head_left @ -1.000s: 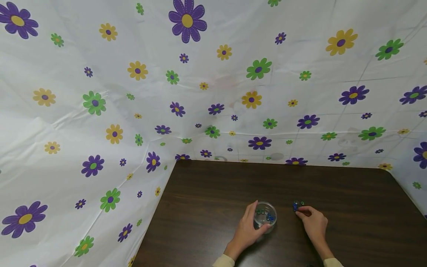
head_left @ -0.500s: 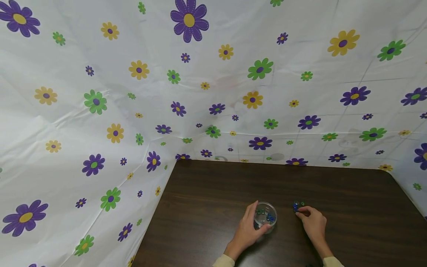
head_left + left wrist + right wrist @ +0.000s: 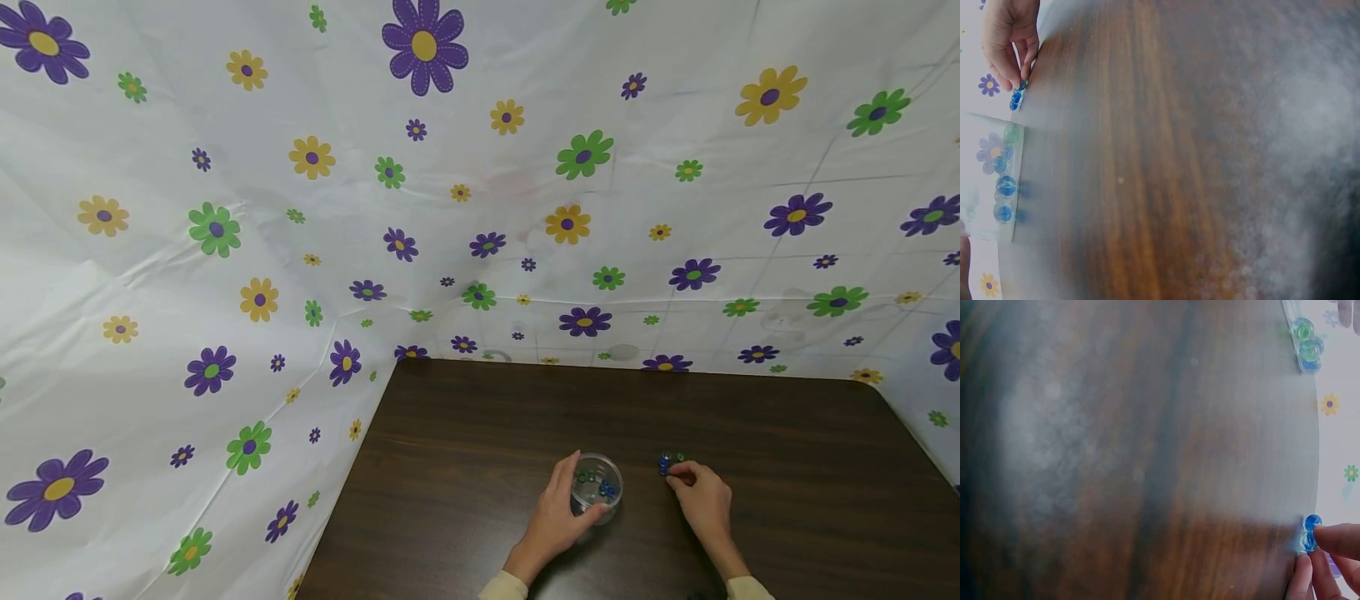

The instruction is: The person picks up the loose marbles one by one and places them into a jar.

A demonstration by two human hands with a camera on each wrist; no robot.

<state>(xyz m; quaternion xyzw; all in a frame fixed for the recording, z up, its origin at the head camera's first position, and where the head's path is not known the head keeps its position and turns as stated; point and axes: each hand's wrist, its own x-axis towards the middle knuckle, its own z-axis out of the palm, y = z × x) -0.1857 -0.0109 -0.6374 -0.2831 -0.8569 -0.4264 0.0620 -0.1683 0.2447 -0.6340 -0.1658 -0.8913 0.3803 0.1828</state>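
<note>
My left hand (image 3: pixel 553 515) grips a clear round cup (image 3: pixel 597 518) from its left side, fingers behind and thumb in front. Several green and blue marbles lie on the cup's bottom; the left wrist view shows a blue marble (image 3: pixel 1005 185) through the wall. To the right of the cup, my right hand (image 3: pixel 705 498) pinches a marble at a small cluster on the table, thumb and fingertips close together. In the right wrist view the thumb (image 3: pixel 1340 540) touches a blue marble (image 3: pixel 1311 522). A green marble (image 3: pixel 680 457) lies just behind the cluster. The fingertips partly hide the pinched marble.
The dark brown wooden table (image 3: pixel 465 450) has its back edge against a white flowered sheet (image 3: pixel 480 167). More of the sheet hangs along the table's left and right sides. The cup and the marble cluster stand a short way apart.
My right hand has shifted very slightly, its fingertips staying at the marble cluster. The left hand and the cup have kept their place.
</note>
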